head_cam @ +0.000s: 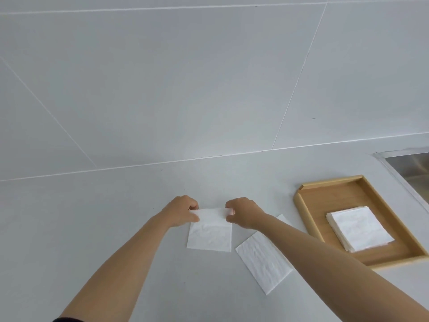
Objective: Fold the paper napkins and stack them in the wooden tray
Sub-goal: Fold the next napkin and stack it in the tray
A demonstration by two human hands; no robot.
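Napkin (210, 233) lies on the grey counter (116, 228), its far edge lifted and pinched at each corner by the left hand (182, 211) and right hand (242, 212), both arms stretched forward. Thin paper could tear or fold crooked if one hand pulls ahead. Another napkin (263, 259) waits just beside; the wooden tray (301, 210) holds a folded stack (358, 227).

Pale grey counter (116, 228), tiled wall (185, 77), steel sink (413, 168) at right
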